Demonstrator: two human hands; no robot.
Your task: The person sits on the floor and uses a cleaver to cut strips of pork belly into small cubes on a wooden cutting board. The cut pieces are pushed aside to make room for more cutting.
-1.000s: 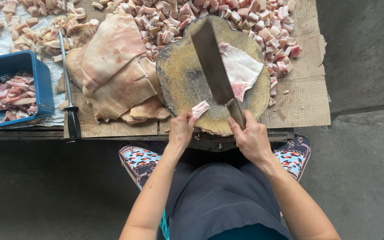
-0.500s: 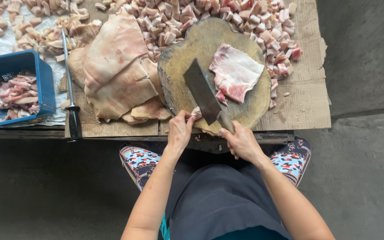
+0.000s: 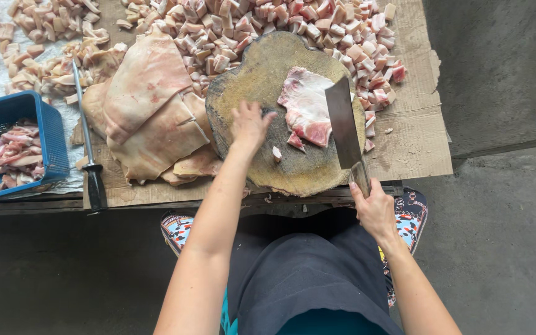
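Two bare hands work at a round, worn wooden chopping block (image 3: 268,155) — the right hand (image 3: 373,208) gripping a broad steel cleaver (image 3: 342,127), the left hand (image 3: 249,124) open, fingers spread, beside one pale slab of pork skin (image 3: 305,105). Heaps of diced pork cubes (image 3: 280,25) look finished; a pile of uncut skin sheets (image 3: 150,105) waits on the table's brown cardboard (image 3: 417,142).

- The cleaver (image 3: 344,133) handle is hidden inside the right hand (image 3: 376,211).
- At nine o'clock, the blue basket (image 3: 17,146) is cut off by the edge.
- At twelve o'clock, the diced meat pile (image 3: 268,25) runs off the edge.
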